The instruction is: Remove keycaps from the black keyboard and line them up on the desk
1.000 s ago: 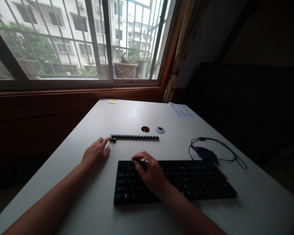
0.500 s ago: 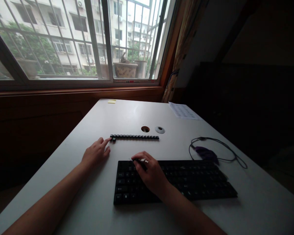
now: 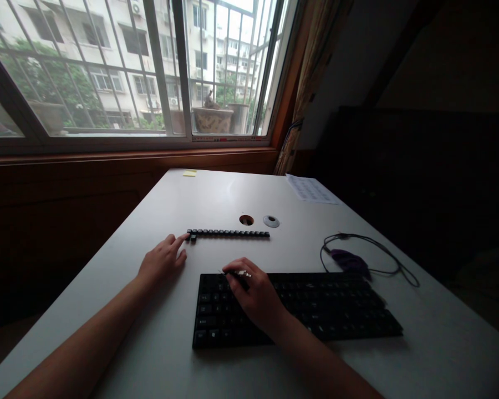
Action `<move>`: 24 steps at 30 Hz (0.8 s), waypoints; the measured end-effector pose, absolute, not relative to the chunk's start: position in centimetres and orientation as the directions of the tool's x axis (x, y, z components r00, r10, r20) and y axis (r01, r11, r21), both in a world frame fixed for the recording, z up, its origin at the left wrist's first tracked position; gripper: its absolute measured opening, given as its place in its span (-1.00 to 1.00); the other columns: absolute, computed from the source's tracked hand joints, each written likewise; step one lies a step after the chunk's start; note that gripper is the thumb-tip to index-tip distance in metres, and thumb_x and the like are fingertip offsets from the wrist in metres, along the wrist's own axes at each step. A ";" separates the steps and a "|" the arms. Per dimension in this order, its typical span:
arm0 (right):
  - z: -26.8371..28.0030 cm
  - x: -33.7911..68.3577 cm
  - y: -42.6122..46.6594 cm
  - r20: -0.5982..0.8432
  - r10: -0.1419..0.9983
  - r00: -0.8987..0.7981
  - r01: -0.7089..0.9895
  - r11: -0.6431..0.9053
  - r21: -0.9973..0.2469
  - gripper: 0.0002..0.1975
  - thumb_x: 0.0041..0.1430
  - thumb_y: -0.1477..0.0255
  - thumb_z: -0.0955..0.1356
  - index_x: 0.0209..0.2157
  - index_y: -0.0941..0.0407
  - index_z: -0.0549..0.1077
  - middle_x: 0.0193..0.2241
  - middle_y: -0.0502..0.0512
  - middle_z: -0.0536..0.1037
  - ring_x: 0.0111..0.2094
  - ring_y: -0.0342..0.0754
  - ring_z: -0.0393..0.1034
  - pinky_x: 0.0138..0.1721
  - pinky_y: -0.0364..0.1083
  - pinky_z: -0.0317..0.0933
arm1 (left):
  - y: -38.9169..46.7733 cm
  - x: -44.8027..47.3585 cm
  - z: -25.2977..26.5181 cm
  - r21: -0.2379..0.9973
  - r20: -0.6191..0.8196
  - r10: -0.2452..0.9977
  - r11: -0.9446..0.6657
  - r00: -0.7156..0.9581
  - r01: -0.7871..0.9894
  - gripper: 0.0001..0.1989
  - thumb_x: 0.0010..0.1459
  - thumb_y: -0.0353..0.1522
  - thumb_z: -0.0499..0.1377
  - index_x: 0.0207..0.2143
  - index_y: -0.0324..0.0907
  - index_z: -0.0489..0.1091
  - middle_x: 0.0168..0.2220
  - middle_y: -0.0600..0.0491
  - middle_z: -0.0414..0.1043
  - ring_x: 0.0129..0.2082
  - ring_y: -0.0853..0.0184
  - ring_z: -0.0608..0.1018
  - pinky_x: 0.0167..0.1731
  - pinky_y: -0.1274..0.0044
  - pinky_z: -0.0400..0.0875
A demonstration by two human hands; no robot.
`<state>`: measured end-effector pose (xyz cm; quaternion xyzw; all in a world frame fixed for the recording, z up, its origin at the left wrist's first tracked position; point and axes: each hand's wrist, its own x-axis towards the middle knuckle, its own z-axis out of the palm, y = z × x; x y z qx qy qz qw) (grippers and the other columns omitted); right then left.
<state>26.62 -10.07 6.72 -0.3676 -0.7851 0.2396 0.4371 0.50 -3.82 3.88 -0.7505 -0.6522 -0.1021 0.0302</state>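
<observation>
A black keyboard (image 3: 328, 305) lies on the white table, with keys missing along its top row. My right hand (image 3: 253, 288) is over its left part, fingers closed round a slim dark tool (image 3: 237, 275) with a thin tip; its exact kind does not show. Silvery bits glint at these fingers. Farther back, black keycaps (image 3: 228, 233) stand in a long straight row. One more keycap (image 3: 193, 238) sits in front of the row's left end. There my left hand (image 3: 162, 258) reaches with its index finger stretched out, the fingertip at a keycap; the thumb is apart and nothing is gripped.
Behind the row are a round hole (image 3: 247, 220) in the table and a grey ring-shaped cover (image 3: 271, 221). A looped cable (image 3: 393, 249) and a dark purple cloth-like thing (image 3: 351, 263) lie behind the keyboard. Printed paper (image 3: 311, 189) and a yellow note (image 3: 189, 173) rest along the far edge.
</observation>
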 end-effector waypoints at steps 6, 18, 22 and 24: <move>6.7 26.6 -10.0 0.515 0.781 -0.354 0.368 0.622 -0.691 -0.84 0.28 0.52 0.27 -0.16 0.05 0.44 -0.24 0.09 0.49 -0.18 -0.03 0.41 -0.09 0.00 0.33 | -3.8 0.9 3.9 0.077 0.146 0.980 -0.145 0.133 0.986 -0.51 0.33 -0.27 -0.07 0.29 0.05 0.06 -0.07 -0.02 0.35 -0.14 0.20 0.50 -0.31 0.48 0.39; 6.7 26.6 -10.0 0.503 0.786 -0.359 0.364 0.615 -0.700 -0.84 0.28 0.52 0.26 -0.15 0.05 0.43 -0.23 0.08 0.48 -0.18 -0.04 0.40 -0.10 -0.01 0.32 | -3.6 1.0 3.9 0.057 0.153 0.975 -0.172 0.161 0.984 -0.52 0.32 -0.27 -0.07 0.28 0.06 0.09 -0.12 -0.01 0.34 -0.19 0.22 0.49 -0.39 0.51 0.33; 6.7 26.6 -10.1 0.507 0.782 -0.361 0.366 0.619 -0.694 -0.83 0.28 0.53 0.27 -0.15 0.05 0.43 -0.23 0.08 0.48 -0.17 -0.04 0.40 -0.08 0.00 0.31 | -3.6 1.0 3.9 0.071 0.145 0.977 -0.165 0.154 0.984 -0.52 0.32 -0.27 -0.06 0.28 0.06 0.09 -0.11 -0.01 0.34 -0.18 0.23 0.49 -0.37 0.51 0.33; 6.7 26.6 -10.1 0.505 0.784 -0.361 0.369 0.618 -0.695 -0.83 0.28 0.54 0.27 -0.15 0.06 0.42 -0.23 0.08 0.48 -0.16 -0.03 0.40 -0.07 0.00 0.30 | -3.6 1.0 3.9 0.074 0.142 0.979 -0.160 0.148 0.984 -0.52 0.33 -0.27 -0.06 0.28 0.07 0.09 -0.10 -0.01 0.34 -0.17 0.23 0.49 -0.36 0.51 0.33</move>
